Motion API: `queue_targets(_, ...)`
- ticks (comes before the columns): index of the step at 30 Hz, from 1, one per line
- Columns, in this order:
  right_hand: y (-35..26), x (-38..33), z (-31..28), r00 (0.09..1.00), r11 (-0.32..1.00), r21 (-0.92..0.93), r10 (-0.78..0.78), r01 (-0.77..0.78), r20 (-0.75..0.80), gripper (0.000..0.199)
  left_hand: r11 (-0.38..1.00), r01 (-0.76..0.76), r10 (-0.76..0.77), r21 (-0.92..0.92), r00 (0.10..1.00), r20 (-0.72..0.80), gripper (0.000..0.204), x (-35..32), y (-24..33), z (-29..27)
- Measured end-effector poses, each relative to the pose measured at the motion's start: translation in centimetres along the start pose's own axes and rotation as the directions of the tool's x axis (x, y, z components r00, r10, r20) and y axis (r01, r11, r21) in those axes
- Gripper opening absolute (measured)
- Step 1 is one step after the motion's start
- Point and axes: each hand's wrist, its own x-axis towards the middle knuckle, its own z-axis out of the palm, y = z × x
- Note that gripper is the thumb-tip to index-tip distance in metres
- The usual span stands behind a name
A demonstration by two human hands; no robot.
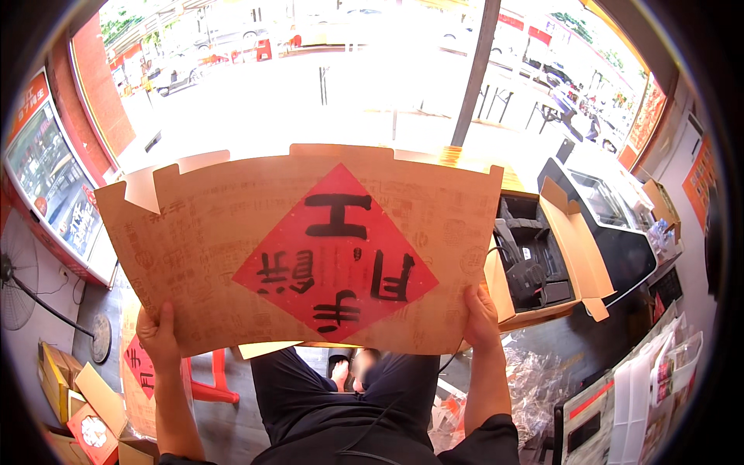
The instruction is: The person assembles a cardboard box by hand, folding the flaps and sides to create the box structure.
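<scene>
Left hand (159, 332): grips the low left side of a big brown sheet (182, 267), thumb in front; the fingers behind are hidden.
Right hand (482, 316): grips the sheet's low right side, thumb in front too.
Brown sheet: held up above the lap, tilted and a bit bent, with cut tabs along its top edge.
Red diamond (335, 260): in the middle of the sheet, with big black writing.
Lap: dark trousers (291, 391), under the sheet.
Open box (581, 252): just right of the sheet, with black parts (535, 271) inside.
Red stool (213, 391): low down, near the left arm.
Clear plastic (535, 387): in a messy heap right of the right arm.
Far left: a fan (101, 339) and a tall glass-door fridge (58, 182).
Ahead: a bright street.
</scene>
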Motion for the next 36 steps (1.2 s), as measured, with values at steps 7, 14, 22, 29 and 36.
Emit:
queue_targets(7, 0.6, -0.2, 0.4, 0.997, 0.997, 0.007, -0.079, 0.079, 0.009, 0.044, 0.989, -0.137, 0.133, 0.061, 0.989, 0.067, 0.043, 0.2, 0.1, -0.4)
queue_targets(14, -1.5, -1.4, 1.4, 0.964, 0.974, -0.022, -0.22, 0.226, 0.15, 0.084, 0.915, -0.29, 0.338, -0.282, 0.93, 0.142, 0.095, 1.5, 1.1, 1.9)
queue_targets(22, 1.1, 1.1, -0.2, 0.915, 0.91, -0.097, -0.397, 0.403, 0.075, 0.111, 0.947, -0.123, 0.187, -0.297, 0.962, 0.198, 0.107, 3.9, -6.7, -2.2)
queue_targets(29, 1.4, 2.8, -3.9, 0.895, 0.887, -0.13, -0.447, 0.443, 0.003, 0.11, 0.913, -0.106, 0.218, -0.394, 0.943, 0.25, 0.099, 5.1, -4.7, 0.7)
queue_targets(36, -1.4, 3.3, -1.8, 0.832, 0.814, -0.179, -0.525, 0.552, 0.179, 0.105, 0.883, -0.085, 0.25, -0.462, 0.918, 0.309, 0.098, 6.4, -5.1, -0.7)
